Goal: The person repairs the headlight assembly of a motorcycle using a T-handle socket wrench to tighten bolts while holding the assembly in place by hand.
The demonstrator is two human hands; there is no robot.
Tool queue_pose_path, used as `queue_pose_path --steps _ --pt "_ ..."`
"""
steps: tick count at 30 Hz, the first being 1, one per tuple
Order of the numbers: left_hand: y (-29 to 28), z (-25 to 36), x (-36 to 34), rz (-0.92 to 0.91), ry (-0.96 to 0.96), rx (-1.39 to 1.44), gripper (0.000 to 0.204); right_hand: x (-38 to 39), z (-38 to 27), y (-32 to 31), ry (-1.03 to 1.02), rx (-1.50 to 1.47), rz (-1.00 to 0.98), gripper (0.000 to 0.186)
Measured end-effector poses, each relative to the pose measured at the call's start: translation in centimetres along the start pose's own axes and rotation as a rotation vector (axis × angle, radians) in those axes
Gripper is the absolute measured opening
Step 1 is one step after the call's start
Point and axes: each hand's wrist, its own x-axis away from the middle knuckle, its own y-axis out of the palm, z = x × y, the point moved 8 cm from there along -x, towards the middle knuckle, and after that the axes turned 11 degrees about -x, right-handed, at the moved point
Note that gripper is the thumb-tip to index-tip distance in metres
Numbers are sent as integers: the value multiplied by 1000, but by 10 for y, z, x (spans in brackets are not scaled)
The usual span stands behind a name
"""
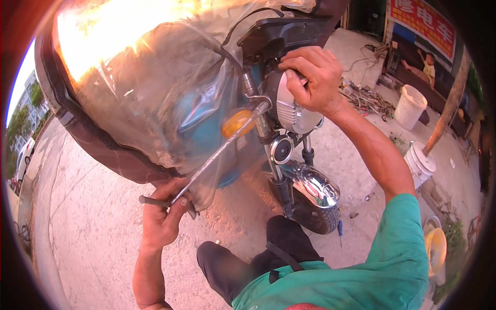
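Note:
My left hand (164,217) grips the lower end of a long metal rod (217,156), with a short dark bar (150,200) crossing in its fingers. The rod slants up to the front fork (248,82) of a three-wheeled or two-wheeled vehicle, past an orange turn signal (236,122). My right hand (310,77) is curled over the top rim of the round chrome headlamp (289,108), fingers bent. Below sit a round black horn (282,150) and the front wheel (323,219) with its chrome mudguard (318,188). A clear plastic cover (134,93) with brown edging hangs over the left side.
A blue-handled screwdriver (340,233) lies by the wheel. At right stand white buckets (410,107), a yellow tub (435,248), a wooden post (447,116) and scrap metal (364,98). Another person (428,70) sits under a red signboard (421,26). A road with cars (25,157) runs at left.

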Motion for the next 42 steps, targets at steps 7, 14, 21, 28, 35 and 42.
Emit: queue_pose_path --steps 7,14,21,28,35,42 --pt "0 46 2 201 499 -778 41 2 1 -2 -37 -14 55 11" --pt "-7 49 9 233 193 -1017 33 1 1 -2 -21 -35 43 13" --pt "2 -12 35 125 -215 213 43 3 5 -4 -36 -39 111 8" --pt "20 -23 31 273 -330 683 40 3 2 -4 -43 -31 100 9" --pt "10 -5 31 327 78 -54 55 3 4 -3 -51 -15 100 9" --pt "11 0 25 460 131 82 83 3 4 -2 -47 -19 90 9"
